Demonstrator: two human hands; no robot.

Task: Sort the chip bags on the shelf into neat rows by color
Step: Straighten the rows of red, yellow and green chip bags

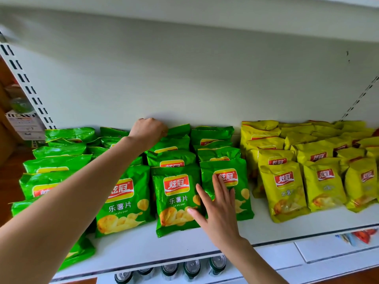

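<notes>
- Reaching to the back of the shelf, the left hand [148, 130] has its fingers curled over the top edge of a rear green bag [180, 130], pinching it close to the white back panel.
- The right hand [219, 208] lies flat with its fingers straight and spread, grasping nothing. Its thumb rests on the middle front green bag [176, 201] and its fingers lie over the right front green bag [244, 181].
- Those two front bags stand side by side, leaning back against the bags behind them.
- The green bags [59, 162] fill the left and middle of the shelf in several overlapping rows that run from front to back. The rows at the far left are looser, and the left forearm hides part of them.
- The yellow bags [287, 187] sit in their own rows on the right, with a narrow strip of bare shelf between them and the green ones.
- The white shelf [143, 247] shows bare along its front edge.
- Below the shelf edge a line of cans [191, 267] shows their tops.
- A slotted upright [26, 83] runs up the left side.
</notes>
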